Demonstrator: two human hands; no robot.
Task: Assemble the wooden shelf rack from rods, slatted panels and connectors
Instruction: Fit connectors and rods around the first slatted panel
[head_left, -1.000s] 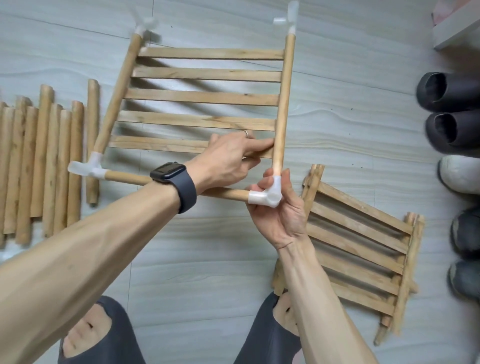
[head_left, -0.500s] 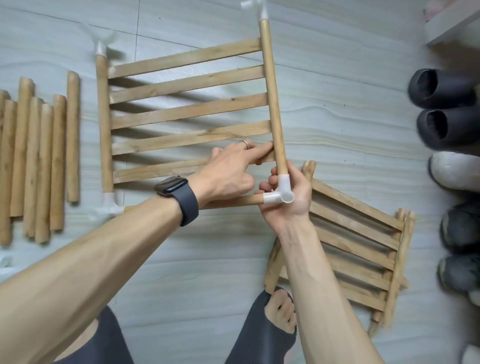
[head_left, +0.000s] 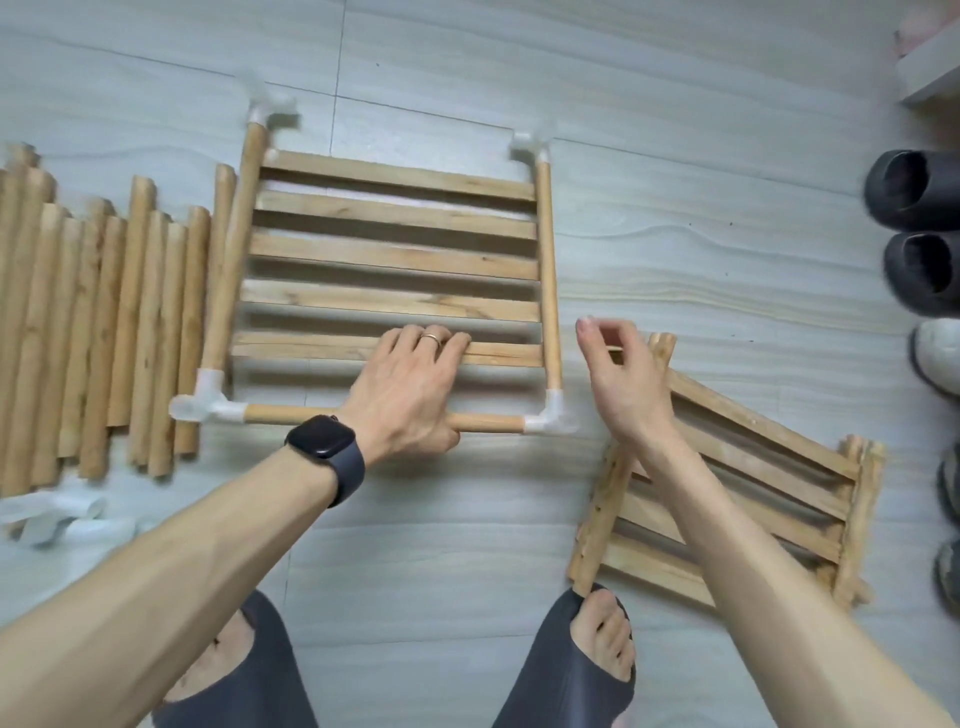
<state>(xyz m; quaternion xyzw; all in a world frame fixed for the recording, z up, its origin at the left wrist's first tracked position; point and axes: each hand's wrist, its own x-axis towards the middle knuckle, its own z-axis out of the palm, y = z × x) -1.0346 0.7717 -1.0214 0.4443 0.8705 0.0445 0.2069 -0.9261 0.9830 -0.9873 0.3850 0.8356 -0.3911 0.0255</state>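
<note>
A slatted panel lies flat on the floor inside three rods joined by white corner connectors, the near-right connector and near-left connector linked by the front rod. Two more connectors cap the far rod ends. My left hand holds this frame, fingers curled over the nearest slat and thumb along the front rod. My right hand hovers just right of the frame, fingers loosely curled and holding nothing.
Several loose rods lie side by side at the left, with spare white connectors below them. A stack of slatted panels lies askew at the right under my right forearm. Shoes line the right edge. My slippered feet are at the bottom.
The frame has come down flat on the floor and squared up. My right hand let go of the near-right connector and moved right. My left hand stayed on the nearest slat.
</note>
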